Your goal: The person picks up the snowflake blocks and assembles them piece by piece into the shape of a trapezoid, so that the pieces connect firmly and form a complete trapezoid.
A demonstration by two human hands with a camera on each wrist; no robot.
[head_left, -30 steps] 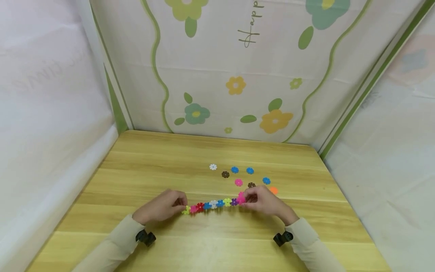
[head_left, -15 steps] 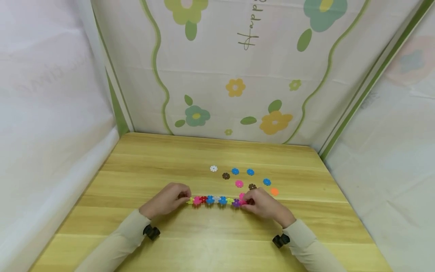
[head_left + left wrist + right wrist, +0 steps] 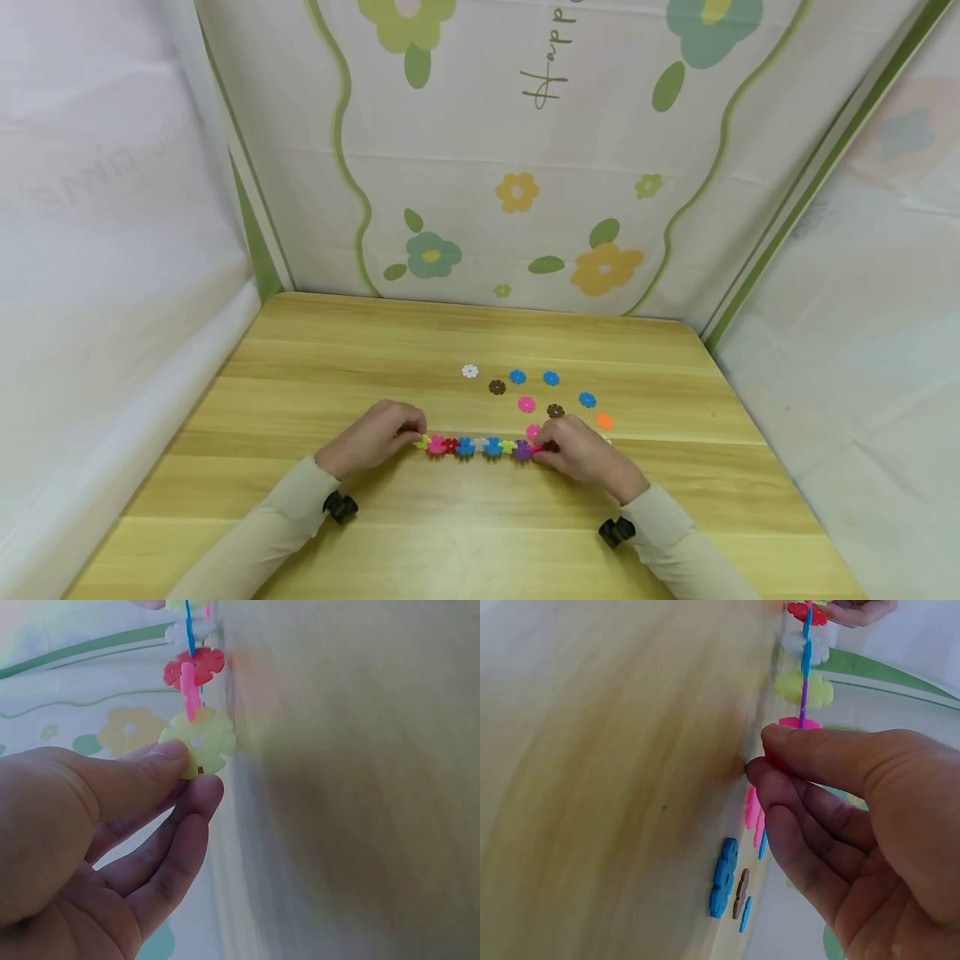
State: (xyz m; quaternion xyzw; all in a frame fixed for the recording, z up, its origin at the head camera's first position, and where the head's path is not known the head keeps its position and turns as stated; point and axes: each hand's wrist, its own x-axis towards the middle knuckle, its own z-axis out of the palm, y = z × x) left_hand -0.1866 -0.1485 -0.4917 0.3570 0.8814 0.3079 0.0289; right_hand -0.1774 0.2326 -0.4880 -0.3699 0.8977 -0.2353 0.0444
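A chain of slotted plastic flower discs (image 3: 480,446), in several colours, stretches level between both hands over the wooden table. Thumb and forefinger of the left hand (image 3: 381,437) pinch the yellow-green flower disc (image 3: 201,742) at one end; a pink disc (image 3: 190,691) and a red disc (image 3: 196,669) follow it. At the other end, the right hand (image 3: 581,450) pinches the chain beside a pink disc (image 3: 801,722), with a sliver of red showing between its fingertips. The right fingers hide most of that end. Neighbouring discs stand crosswise to each other.
Loose flower discs lie beyond the chain: a white one (image 3: 469,371), brown ones (image 3: 497,387), several blue ones (image 3: 551,378), a pink one (image 3: 527,404) and an orange one (image 3: 604,422). Another pink disc (image 3: 533,432) lies close by the right fingers. A flowered cloth wall (image 3: 450,167) rises behind the table.
The left hand has shifted right and slightly away from the body, so the chain has gone from slanted to level. The right hand has barely moved and keeps its pinch.
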